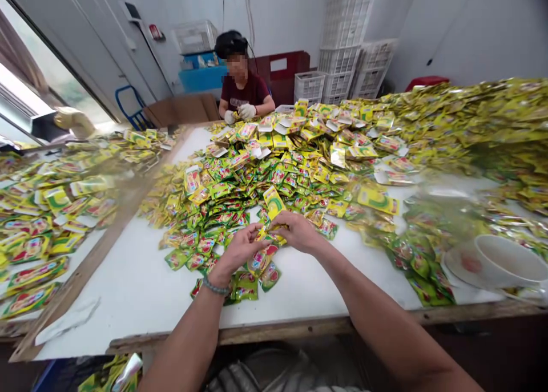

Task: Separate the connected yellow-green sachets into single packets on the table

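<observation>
My left hand [243, 246], with a braided band at the wrist, is closed in a pinch over the white table [299, 286]. Close beside it, my right hand [295, 231] is closed too, its fingertips almost meeting the left ones. Between them shows a small yellow packet [262, 232], mostly hidden by the fingers. A yellow carton [274, 202] stands out just beyond my right fingers; whether they touch it I cannot tell. Below the hands lie a yellow-and-red carton [260, 259] and green sachets [245, 286]. A heap of green sachets [222, 201] spreads ahead.
A large pile of yellow packets [483, 124] fills the right side. A white bowl [509, 261] stands at the right front. Along the left, a wooden strip [103, 226] divides off more cartons [32, 246]. A co-worker [244, 89] in white gloves sits across; white crates [340, 55] are stacked behind.
</observation>
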Action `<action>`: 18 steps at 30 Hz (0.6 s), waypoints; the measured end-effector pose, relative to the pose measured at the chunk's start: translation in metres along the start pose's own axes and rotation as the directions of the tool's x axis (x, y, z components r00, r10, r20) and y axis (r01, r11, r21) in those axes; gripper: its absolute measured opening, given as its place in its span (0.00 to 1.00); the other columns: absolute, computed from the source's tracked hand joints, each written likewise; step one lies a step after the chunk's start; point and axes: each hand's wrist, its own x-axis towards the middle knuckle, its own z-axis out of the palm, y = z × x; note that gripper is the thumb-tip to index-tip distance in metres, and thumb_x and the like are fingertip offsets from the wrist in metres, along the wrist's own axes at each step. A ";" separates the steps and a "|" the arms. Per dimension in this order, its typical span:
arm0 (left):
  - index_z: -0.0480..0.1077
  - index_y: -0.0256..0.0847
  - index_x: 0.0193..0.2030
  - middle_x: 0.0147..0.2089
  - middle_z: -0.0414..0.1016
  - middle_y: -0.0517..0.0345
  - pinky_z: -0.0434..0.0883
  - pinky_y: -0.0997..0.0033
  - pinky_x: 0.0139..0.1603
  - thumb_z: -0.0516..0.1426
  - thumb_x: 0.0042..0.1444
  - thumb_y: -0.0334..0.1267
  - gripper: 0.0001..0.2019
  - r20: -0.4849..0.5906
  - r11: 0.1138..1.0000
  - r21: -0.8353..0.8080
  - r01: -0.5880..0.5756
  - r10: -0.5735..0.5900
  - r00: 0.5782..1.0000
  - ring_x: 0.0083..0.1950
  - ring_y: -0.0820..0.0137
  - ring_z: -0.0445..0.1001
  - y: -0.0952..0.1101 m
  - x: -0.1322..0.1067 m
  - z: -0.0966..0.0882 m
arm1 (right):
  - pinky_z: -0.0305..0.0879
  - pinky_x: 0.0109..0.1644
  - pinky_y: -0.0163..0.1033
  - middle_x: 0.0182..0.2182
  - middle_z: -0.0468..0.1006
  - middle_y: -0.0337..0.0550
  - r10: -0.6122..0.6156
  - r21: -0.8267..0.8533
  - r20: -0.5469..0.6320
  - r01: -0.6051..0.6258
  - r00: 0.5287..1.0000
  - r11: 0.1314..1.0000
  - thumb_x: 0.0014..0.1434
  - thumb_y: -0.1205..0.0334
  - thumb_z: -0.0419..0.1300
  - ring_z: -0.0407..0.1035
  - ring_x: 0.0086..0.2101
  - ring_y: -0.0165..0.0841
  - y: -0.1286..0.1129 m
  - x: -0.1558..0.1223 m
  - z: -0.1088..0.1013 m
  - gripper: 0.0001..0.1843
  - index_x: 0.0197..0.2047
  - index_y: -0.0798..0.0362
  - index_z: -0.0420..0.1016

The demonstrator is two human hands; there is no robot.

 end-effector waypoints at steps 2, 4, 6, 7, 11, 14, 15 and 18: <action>0.69 0.36 0.47 0.36 0.74 0.58 0.67 0.74 0.35 0.69 0.44 0.45 0.25 0.006 1.000 0.000 0.003 -0.003 1.000 0.35 0.72 0.71 0.001 0.000 0.000 | 0.60 0.40 0.35 0.33 0.77 0.41 0.007 0.006 0.014 -0.007 1.000 1.000 0.55 0.73 0.61 0.69 0.34 0.32 -0.004 -0.001 0.001 0.07 0.35 0.53 0.77; 0.69 0.36 0.47 0.35 0.74 0.59 0.67 0.76 0.34 0.68 0.45 0.44 0.24 0.011 1.000 -0.007 0.013 -0.012 1.000 0.33 0.74 0.71 0.002 0.000 0.000 | 0.59 0.37 0.35 0.32 0.76 0.39 0.048 -0.010 0.002 -0.048 0.999 0.999 0.55 0.71 0.62 0.67 0.31 0.31 -0.005 -0.002 0.002 0.09 0.41 0.53 0.75; 0.69 0.36 0.48 0.37 0.75 0.58 0.69 0.75 0.36 0.68 0.46 0.44 0.24 0.036 0.999 -0.038 0.022 -0.021 0.999 0.35 0.73 0.72 0.001 -0.001 0.000 | 0.57 0.36 0.35 0.32 0.75 0.38 0.091 -0.039 -0.009 -0.091 0.996 0.995 0.55 0.69 0.62 0.64 0.29 0.30 -0.004 -0.003 0.000 0.15 0.46 0.52 0.71; 0.69 0.37 0.49 0.38 0.75 0.58 0.70 0.74 0.38 0.68 0.46 0.43 0.25 0.047 0.998 -0.056 0.024 -0.022 0.999 0.37 0.72 0.73 0.001 -0.002 0.000 | 0.56 0.35 0.34 0.32 0.74 0.37 0.106 -0.056 -0.012 -0.106 0.994 0.993 0.55 0.68 0.62 0.63 0.29 0.30 -0.003 -0.003 -0.002 0.17 0.48 0.51 0.69; 0.66 0.38 0.56 0.39 0.76 0.57 0.72 0.69 0.45 0.69 0.46 0.41 0.31 0.062 0.990 -0.133 0.044 -0.036 0.997 0.40 0.70 0.75 -0.004 -0.006 0.001 | 0.53 0.32 0.33 0.27 0.68 0.32 0.114 -0.080 -0.003 -0.114 0.993 0.990 0.55 0.64 0.62 0.59 0.27 0.29 0.001 -0.004 -0.010 0.18 0.49 0.50 0.66; 0.64 0.36 0.59 0.42 0.78 0.52 0.72 0.66 0.47 0.67 0.48 0.45 0.33 0.017 0.990 -0.129 0.053 -0.052 0.999 0.42 0.67 0.76 -0.010 -0.005 0.002 | 0.53 0.33 0.34 0.28 0.68 0.34 0.087 -0.087 0.004 -0.086 0.996 0.992 0.55 0.66 0.59 0.60 0.28 0.30 -0.001 -0.005 -0.009 0.19 0.50 0.50 0.64; 0.65 0.35 0.58 0.43 0.78 0.51 0.72 0.65 0.47 0.67 0.49 0.47 0.33 -0.013 0.993 -0.106 0.044 -0.045 0.999 0.43 0.66 0.76 -0.012 -0.004 0.002 | 0.53 0.34 0.34 0.30 0.69 0.35 0.074 -0.090 0.005 -0.073 0.997 0.993 0.55 0.67 0.58 0.61 0.29 0.31 -0.003 -0.005 -0.006 0.20 0.51 0.50 0.63; 0.69 0.33 0.54 0.44 0.78 0.48 0.71 0.63 0.49 0.67 0.47 0.52 0.32 -0.086 0.999 -0.041 0.008 -0.011 0.996 0.46 0.62 0.75 -0.016 0.000 0.003 | 0.52 0.34 0.35 0.31 0.70 0.36 0.061 -0.083 -0.004 -0.061 0.998 0.995 0.53 0.70 0.56 0.61 0.29 0.31 -0.006 -0.005 0.002 0.23 0.53 0.50 0.62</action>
